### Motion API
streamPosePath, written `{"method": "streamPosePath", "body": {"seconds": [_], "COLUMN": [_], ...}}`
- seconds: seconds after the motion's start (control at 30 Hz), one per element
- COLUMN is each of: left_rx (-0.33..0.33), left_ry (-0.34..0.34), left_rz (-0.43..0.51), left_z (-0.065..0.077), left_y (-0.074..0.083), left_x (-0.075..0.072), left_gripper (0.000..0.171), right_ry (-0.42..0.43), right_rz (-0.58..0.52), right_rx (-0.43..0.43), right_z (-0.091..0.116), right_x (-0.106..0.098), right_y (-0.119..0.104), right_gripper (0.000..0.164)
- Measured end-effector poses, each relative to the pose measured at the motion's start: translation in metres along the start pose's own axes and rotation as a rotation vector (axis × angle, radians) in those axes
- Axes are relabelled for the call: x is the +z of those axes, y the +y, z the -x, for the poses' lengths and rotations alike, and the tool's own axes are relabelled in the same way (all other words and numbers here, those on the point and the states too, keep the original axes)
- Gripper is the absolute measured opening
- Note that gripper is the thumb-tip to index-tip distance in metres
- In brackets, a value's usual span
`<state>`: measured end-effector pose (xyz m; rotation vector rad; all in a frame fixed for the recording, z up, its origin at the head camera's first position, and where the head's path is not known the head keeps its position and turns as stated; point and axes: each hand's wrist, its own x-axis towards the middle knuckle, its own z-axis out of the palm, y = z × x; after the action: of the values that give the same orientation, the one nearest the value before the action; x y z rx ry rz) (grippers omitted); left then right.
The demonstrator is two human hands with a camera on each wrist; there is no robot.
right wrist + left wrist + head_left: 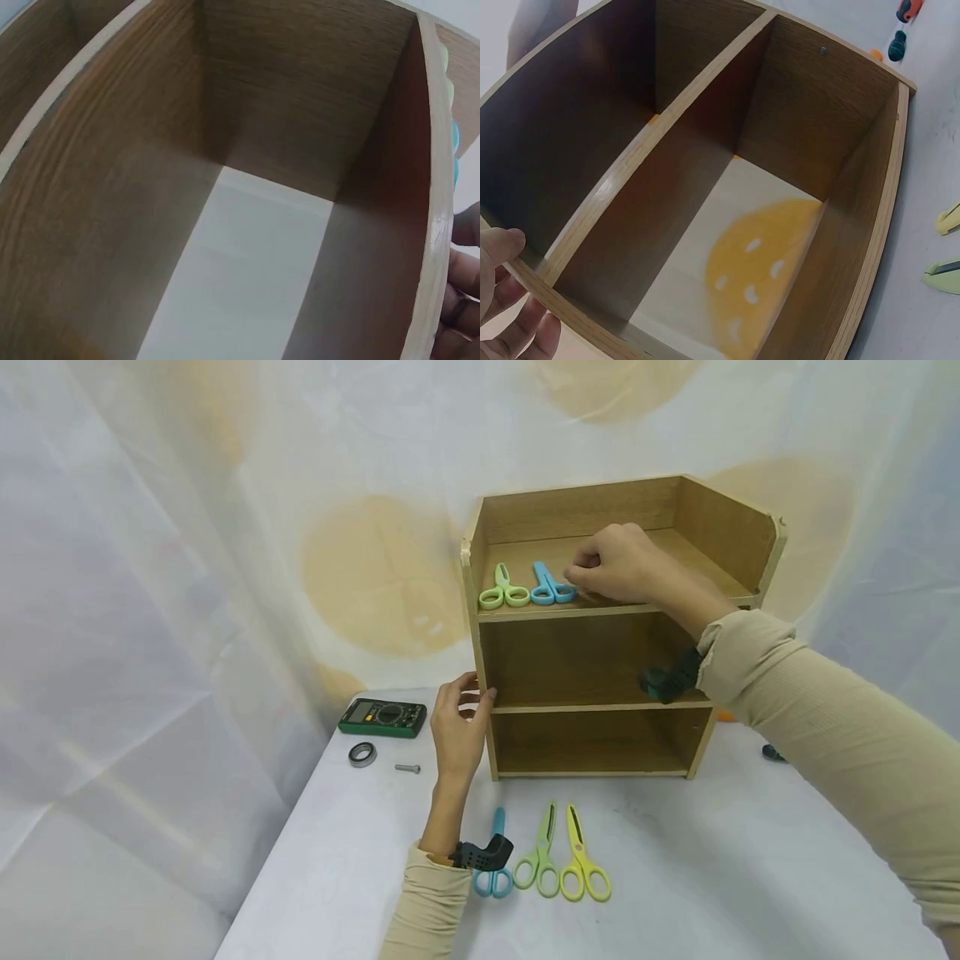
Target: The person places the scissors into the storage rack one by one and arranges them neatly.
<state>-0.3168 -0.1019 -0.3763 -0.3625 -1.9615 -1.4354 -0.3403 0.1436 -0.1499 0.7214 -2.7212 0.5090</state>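
A three-tier wooden shelf (588, 706) stands on the white table. My left hand (459, 731) grips its left side panel; in the left wrist view the thumb (502, 244) lies over the panel's front edge, with fingers along the outside. On the top tier lie green scissors (502, 592) and, to their right, blue scissors (543, 582). My right hand (618, 564) is over that tier with fingers curled, fingertips right at the blue scissors' right handle loop. I cannot tell whether they pinch it. In the right wrist view, its fingers (461, 300) show beside the shelf board.
Before the shelf lie another blue pair of scissors (492, 883), partly behind the left wrist camera, green scissors (546, 852) and yellow scissors (577, 852). At left are a multimeter (383, 717), a bearing (362, 754) and a bolt (407, 768). A patterned curtain (390, 435) hangs behind.
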Motion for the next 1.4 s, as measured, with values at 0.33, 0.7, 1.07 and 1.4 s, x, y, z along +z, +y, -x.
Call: {"method": "streamPosePath", "body": {"seconds": [0.33, 0.7, 1.07, 1.4], "left_rx": [0.013, 0.000, 0.000, -0.010], "left_ry": [0.008, 0.002, 0.001, -0.001], "left_rz": [-0.009, -0.012, -0.011, -0.008], "left_z": [-0.001, -0.001, 0.001, 0.000], "left_y": [0.000, 0.001, 0.000, 0.003], "left_x": [-0.007, -0.011, -0.010, -0.010], "left_gripper": [0.035, 0.036, 0.037, 0.037], "right_ry": [0.210, 0.226, 0.219, 0.135], "right_rz": [-0.001, -0.027, -0.080, -0.104], "right_rx": [-0.065, -0.182, -0.306, -0.260], "right_z": [0.030, 0.083, 0.119, 0.146], "right_x": [0.007, 0.024, 0.053, 0.073], "right_y": [-0.006, -0.015, -0.017, -0.020], "right_gripper": [0.024, 0.009, 0.004, 0.009]}}
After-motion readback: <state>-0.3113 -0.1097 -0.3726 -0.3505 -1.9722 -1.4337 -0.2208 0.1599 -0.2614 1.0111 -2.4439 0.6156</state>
